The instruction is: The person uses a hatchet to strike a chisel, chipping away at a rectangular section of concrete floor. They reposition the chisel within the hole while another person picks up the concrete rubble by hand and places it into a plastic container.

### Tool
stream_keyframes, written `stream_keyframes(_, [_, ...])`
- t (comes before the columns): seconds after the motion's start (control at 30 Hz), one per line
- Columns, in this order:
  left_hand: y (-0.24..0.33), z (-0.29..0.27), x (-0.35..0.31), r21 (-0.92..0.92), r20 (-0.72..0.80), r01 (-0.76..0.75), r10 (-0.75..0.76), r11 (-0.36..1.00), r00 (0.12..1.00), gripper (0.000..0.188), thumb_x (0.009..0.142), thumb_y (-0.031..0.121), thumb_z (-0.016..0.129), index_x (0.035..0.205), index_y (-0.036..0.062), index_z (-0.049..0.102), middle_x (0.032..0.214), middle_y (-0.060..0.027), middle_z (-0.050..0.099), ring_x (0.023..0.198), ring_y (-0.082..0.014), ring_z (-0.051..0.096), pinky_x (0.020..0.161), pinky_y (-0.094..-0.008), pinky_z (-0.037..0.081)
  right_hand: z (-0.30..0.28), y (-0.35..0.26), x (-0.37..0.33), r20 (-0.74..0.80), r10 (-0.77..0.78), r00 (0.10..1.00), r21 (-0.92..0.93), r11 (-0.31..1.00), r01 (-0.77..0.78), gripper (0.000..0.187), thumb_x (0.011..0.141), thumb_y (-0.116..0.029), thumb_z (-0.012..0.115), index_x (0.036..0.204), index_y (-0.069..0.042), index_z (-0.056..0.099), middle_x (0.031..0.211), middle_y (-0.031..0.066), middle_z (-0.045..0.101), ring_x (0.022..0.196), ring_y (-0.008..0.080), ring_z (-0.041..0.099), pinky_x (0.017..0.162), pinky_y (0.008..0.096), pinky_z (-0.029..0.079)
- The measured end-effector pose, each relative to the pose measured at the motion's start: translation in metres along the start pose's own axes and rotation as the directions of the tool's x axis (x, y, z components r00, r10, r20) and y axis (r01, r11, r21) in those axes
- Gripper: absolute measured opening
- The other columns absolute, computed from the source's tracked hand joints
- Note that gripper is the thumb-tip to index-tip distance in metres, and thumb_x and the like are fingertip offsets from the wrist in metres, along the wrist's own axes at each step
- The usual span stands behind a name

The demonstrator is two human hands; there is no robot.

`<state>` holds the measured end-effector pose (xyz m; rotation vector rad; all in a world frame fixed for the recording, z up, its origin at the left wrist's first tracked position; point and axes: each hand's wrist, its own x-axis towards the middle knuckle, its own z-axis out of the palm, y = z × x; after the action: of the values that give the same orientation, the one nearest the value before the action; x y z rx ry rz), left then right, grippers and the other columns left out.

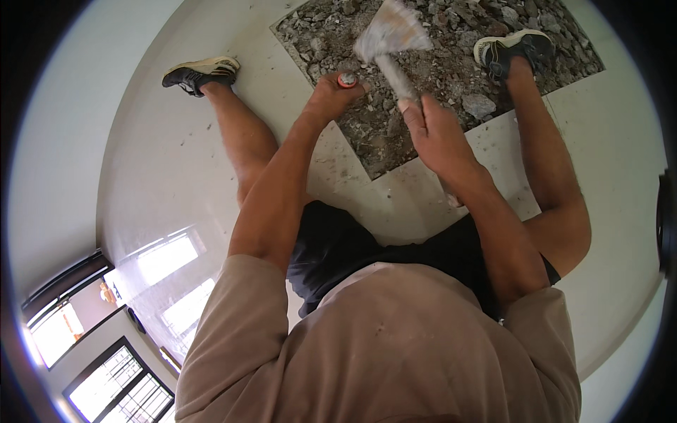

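My left hand [329,100] is wrapped round a chisel, with only its round, red-rimmed top [346,80] showing above the fist. The rest of the chisel is hidden by the hand. In my right hand [443,141] is the pale, dusty handle of a hammer [395,37]. The hammer's wide head is smeared by motion, up and to the right of the chisel top and apart from it. Both hands are over the near part of a patch of broken concrete rubble [441,76] in the floor.
Pale floor tiles [190,169] surround the straight-edged rubble patch, with small crumbs scattered over them. A larger grey chunk [479,106] lies right of my right hand. My left shoe [201,74] is on the tiles, my right shoe [513,51] over the rubble. A wall [63,127] runs along the left.
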<state>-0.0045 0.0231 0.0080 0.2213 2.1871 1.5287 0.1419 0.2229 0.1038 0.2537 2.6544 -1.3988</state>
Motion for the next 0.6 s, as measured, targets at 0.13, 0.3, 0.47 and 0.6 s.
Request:
stream_keyframes(0.13, [-0.001,0.005,0.005,0.034,0.04,0.023,-0.025,0.999,0.999,0.027,0.083,0.025,0.083,0.087,0.0039,0.067,0.076,0.0021,0.062,0.07,-0.0104,0.053,0.067,-0.0305,0.046,0.005,-0.01,-0.014,-0.382,-0.123,0.916,0.368,0.889,0.273,0.037,0.105,-0.03,0.053,0.094,0.005,0.053,0.067,0.0228,0.06,0.057,0.0385,0.059,0.055,0.0446,0.046])
stream_keyframes(0.3, [-0.005,0.017,0.001,-0.111,-0.056,-0.043,0.037,0.993,0.998,0.023,0.082,0.021,0.084,0.08,0.0074,0.065,0.072,0.0035,0.06,0.068,-0.0082,0.051,0.065,-0.0296,0.045,0.014,0.027,0.004,-0.003,-0.195,0.981,-0.2,0.961,0.19,0.038,0.104,-0.03,0.055,0.091,0.006,0.053,0.069,0.0275,0.062,0.062,0.0431,0.064,0.055,0.0492,0.047])
stream_keyframes(0.47, [-0.025,-0.024,0.002,-0.47,-0.204,-0.094,-0.005,0.878,0.979,0.019,0.083,0.01,0.079,0.075,0.01,0.061,0.07,0.0013,0.059,0.064,-0.0095,0.051,0.062,-0.028,0.041,-0.007,-0.01,-0.027,-0.091,-0.102,0.991,-0.017,0.995,0.101,0.039,0.104,-0.03,0.056,0.088,0.005,0.05,0.064,0.0252,0.059,0.057,0.0431,0.061,0.053,0.049,0.045])
stream_keyframes(0.6, [-0.024,-0.047,0.004,-0.582,-0.352,-0.264,0.055,0.769,0.934,0.021,0.085,0.01,0.077,0.074,0.0092,0.059,0.069,0.0008,0.059,0.062,-0.0102,0.05,0.062,-0.0296,0.041,-0.003,-0.003,-0.04,-0.139,-0.101,0.985,0.072,0.991,0.112,0.037,0.104,-0.029,0.057,0.088,0.004,0.049,0.062,0.0226,0.057,0.055,0.041,0.059,0.053,0.0486,0.043])
